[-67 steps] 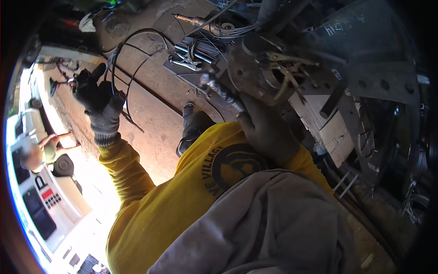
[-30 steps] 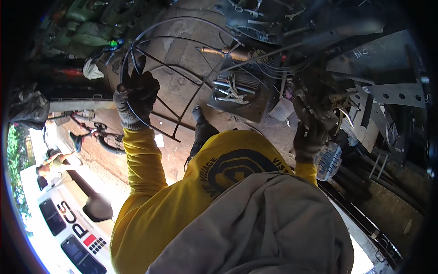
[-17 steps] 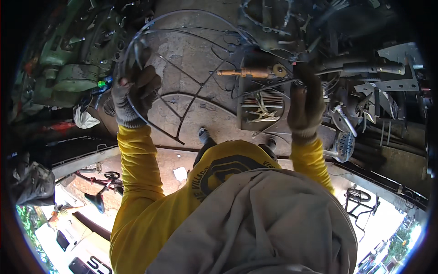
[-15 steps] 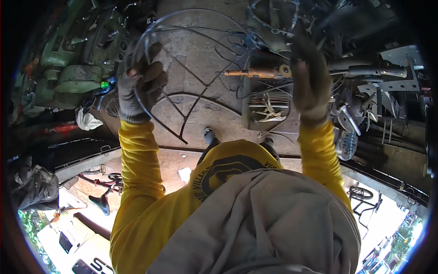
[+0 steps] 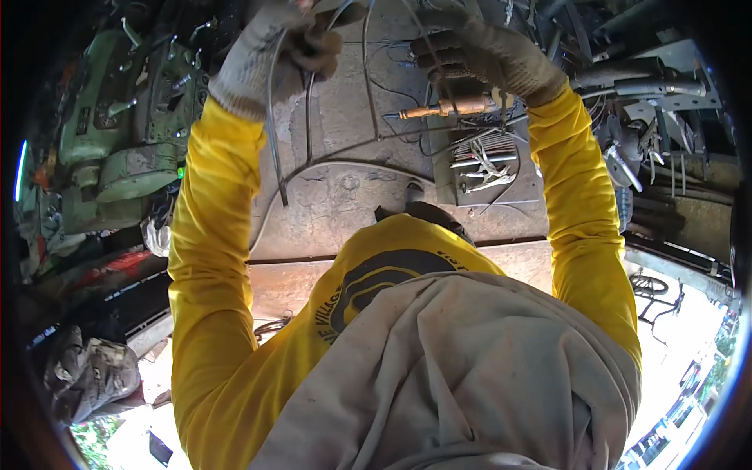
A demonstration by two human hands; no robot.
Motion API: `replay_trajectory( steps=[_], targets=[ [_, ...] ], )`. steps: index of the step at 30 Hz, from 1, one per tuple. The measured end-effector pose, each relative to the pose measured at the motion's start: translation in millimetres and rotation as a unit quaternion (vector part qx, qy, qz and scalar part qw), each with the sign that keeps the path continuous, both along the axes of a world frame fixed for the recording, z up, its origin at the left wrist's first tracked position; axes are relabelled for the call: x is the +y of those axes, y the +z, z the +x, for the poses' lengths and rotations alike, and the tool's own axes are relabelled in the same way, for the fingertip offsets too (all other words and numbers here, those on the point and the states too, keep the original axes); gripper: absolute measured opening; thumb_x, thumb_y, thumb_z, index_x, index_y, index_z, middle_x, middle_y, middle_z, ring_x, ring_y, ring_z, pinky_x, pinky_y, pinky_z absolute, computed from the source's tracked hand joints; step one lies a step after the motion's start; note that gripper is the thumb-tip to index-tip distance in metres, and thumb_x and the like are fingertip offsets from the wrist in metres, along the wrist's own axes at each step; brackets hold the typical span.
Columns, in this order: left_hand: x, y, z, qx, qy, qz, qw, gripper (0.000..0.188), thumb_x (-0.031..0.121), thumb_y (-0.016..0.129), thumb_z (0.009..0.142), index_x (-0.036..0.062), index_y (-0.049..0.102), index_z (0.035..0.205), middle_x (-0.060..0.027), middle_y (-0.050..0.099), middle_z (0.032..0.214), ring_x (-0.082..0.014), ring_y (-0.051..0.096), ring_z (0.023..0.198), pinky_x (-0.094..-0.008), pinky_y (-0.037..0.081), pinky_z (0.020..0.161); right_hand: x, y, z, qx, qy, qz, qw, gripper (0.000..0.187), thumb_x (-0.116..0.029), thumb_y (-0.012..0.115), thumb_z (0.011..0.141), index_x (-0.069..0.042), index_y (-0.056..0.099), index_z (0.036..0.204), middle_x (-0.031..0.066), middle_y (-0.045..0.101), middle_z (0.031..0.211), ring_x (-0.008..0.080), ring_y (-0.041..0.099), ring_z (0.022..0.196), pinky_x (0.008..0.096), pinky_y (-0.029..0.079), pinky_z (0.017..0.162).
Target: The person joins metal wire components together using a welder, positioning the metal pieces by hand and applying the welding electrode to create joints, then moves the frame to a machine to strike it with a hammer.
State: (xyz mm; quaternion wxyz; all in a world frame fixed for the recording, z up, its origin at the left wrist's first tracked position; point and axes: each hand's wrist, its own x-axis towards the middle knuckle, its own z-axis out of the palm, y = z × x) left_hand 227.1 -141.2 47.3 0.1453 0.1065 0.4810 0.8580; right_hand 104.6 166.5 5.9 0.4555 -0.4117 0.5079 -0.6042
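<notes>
Frame (image 5: pixel 309 129) shifted: dark, curved rods; left hand (image 5: pixel 270 59) grasps it; right hand (image 5: pixel 495 61) grip unclear.

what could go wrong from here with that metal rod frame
The metal rod frame might slip or swing: the left hand holds it, but whether the right hand grips it is unclear. Its lower rods could catch the cable or hose crossing behind them in view, though depth is hard to judge. That line also lies near a foot, a possible trip.
</notes>
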Motion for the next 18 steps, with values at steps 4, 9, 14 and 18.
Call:
replay_trajectory(
  steps=[4,9,14,18],
  targets=[
    [47.0,39.1,-44.3,-0.071,-0.035,-0.037,0.996,0.038,0.035,0.065,0.093,0.0078,0.063,0.119,-0.0100,0.070,0.110,-0.0266,0.064,0.080,-0.0388,0.053,0.082,30.1,-10.1,-4.5,-0.092,-0.063,-0.059,0.992,0.075,-0.057,0.039,0.102,0.001,0.035,0.150,0.0230,0.053,0.139,0.0315,0.053,0.127,0.0462,0.039,0.111],
    [63.0,51.2,-72.4,-0.042,-0.047,-0.135,0.989,0.039,0.034,0.065,0.093,0.0079,0.061,0.121,-0.0107,0.069,0.113,-0.0268,0.063,0.083,-0.0393,0.053,0.083,62.7,-9.3,-1.6,-0.159,-0.210,-0.142,0.954,0.067,-0.048,0.046,0.103,-0.002,0.037,0.150,0.0243,0.055,0.135,0.0387,0.056,0.120,0.0549,0.045,0.100],
    [78.0,47.5,-108.7,-0.002,-0.112,-0.162,0.980,0.040,0.033,0.065,0.093,0.0080,0.059,0.124,-0.0114,0.067,0.115,-0.0270,0.063,0.086,-0.0397,0.053,0.085,86.5,-14.4,15.1,-0.168,-0.279,-0.212,0.921,0.064,-0.045,0.044,0.104,-0.001,0.036,0.150,0.0241,0.053,0.137,0.0387,0.055,0.122,0.0530,0.045,0.102],
    [85.3,54.0,-125.5,0.031,-0.165,-0.182,0.969,0.041,0.032,0.065,0.093,0.0081,0.058,0.125,-0.0120,0.066,0.117,-0.0271,0.062,0.088,-0.0401,0.052,0.086,89.4,-14.9,42.5,-0.152,-0.347,-0.287,0.880,0.061,-0.040,0.045,0.104,-0.001,0.035,0.150,0.0237,0.052,0.139,0.0390,0.054,0.124,0.0537,0.043,0.104]
  ],
)
